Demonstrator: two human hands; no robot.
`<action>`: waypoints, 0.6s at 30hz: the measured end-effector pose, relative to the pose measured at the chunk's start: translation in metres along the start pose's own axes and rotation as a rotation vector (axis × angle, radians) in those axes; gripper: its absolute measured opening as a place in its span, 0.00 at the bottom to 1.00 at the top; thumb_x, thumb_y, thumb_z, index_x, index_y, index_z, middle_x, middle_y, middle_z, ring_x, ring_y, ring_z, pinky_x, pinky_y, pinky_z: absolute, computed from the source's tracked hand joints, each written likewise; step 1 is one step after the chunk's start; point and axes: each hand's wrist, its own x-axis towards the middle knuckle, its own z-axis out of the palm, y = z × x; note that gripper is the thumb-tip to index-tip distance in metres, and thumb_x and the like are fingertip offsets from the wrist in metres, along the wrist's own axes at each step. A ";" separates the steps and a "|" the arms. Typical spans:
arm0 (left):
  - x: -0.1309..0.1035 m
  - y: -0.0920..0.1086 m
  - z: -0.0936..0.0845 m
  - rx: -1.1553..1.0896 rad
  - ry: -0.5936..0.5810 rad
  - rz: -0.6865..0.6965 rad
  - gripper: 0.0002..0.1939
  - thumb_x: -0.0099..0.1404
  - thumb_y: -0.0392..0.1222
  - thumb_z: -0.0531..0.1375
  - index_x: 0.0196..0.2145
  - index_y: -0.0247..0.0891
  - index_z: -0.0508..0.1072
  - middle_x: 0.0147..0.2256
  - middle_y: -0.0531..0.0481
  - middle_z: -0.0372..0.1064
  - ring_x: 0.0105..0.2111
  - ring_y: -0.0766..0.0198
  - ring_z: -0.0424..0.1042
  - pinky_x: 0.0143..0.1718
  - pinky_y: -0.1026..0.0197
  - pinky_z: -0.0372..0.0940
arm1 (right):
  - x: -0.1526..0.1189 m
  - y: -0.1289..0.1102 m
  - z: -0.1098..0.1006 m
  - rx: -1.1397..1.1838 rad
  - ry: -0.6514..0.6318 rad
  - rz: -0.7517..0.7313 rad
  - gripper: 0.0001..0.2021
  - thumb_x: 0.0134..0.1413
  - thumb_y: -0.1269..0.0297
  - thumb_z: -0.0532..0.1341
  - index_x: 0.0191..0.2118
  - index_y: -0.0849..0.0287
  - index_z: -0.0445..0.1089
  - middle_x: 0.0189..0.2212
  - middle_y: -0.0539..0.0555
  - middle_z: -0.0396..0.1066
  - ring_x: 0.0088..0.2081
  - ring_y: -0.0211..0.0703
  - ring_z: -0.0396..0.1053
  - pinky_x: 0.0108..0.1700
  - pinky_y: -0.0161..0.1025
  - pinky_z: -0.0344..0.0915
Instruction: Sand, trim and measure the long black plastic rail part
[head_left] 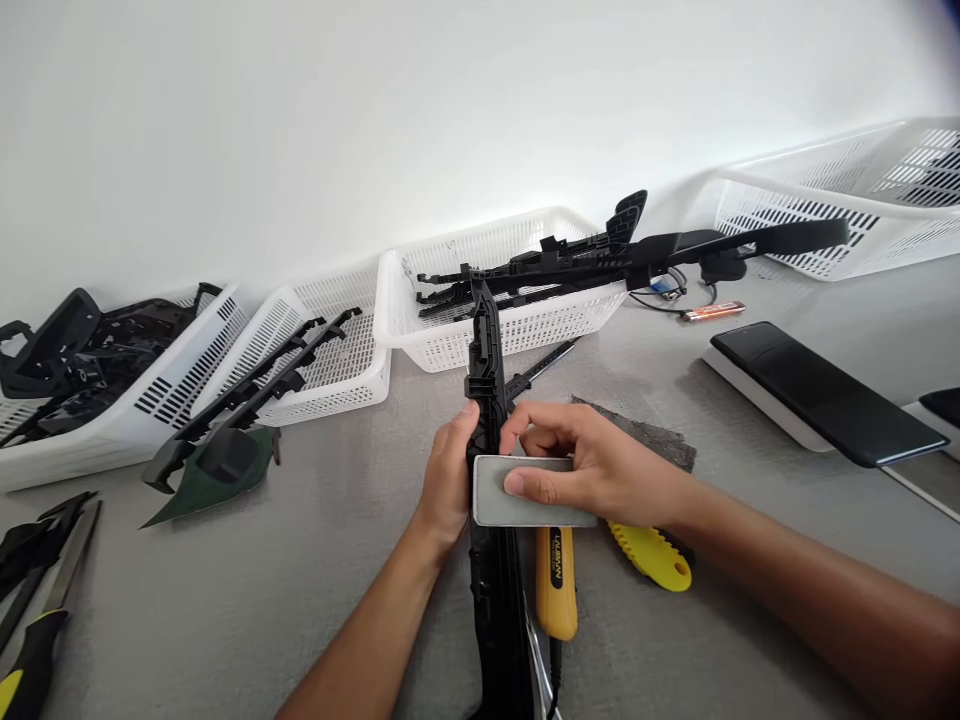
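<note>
My left hand [448,470] is closed around a long black plastic trim piece [491,600], which stands lengthwise in front of me with its notched, clipped end pointing away. In my right hand [581,455] is a flat light-grey rectangular block [525,510] with rounded corners, thumb on its near face. The block's left end lies across the trim piece, and my right index finger bends close to the trim's side. Behind the block, a yellow-handled corded tool [556,590] lies on the table beside a yellow serrated-edged handle [656,558], partly covered by my right wrist.
White baskets [427,345] with black plastic parts line the wall. Two trim strips [262,385] lean over a basket by a dark green piece [232,490]. A file [64,580] lies left, a dark rough sheet [660,440] behind my right hand, a phone [817,390] on a white box right.
</note>
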 end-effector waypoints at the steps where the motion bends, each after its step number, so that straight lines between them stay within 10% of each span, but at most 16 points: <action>1: 0.000 0.000 0.001 0.006 -0.024 -0.005 0.27 0.64 0.65 0.66 0.21 0.42 0.65 0.22 0.56 0.56 0.26 0.63 0.57 0.29 0.61 0.59 | 0.000 0.000 -0.002 -0.013 -0.014 0.001 0.19 0.59 0.52 0.74 0.42 0.57 0.69 0.22 0.40 0.55 0.25 0.32 0.50 0.26 0.33 0.48; 18: -0.004 0.007 0.003 -0.020 0.021 -0.027 0.30 0.62 0.69 0.66 0.22 0.39 0.68 0.23 0.55 0.60 0.23 0.67 0.57 0.25 0.62 0.58 | -0.002 -0.004 -0.009 0.030 -0.043 0.014 0.21 0.58 0.53 0.74 0.39 0.55 0.61 0.23 0.40 0.59 0.26 0.32 0.52 0.27 0.31 0.50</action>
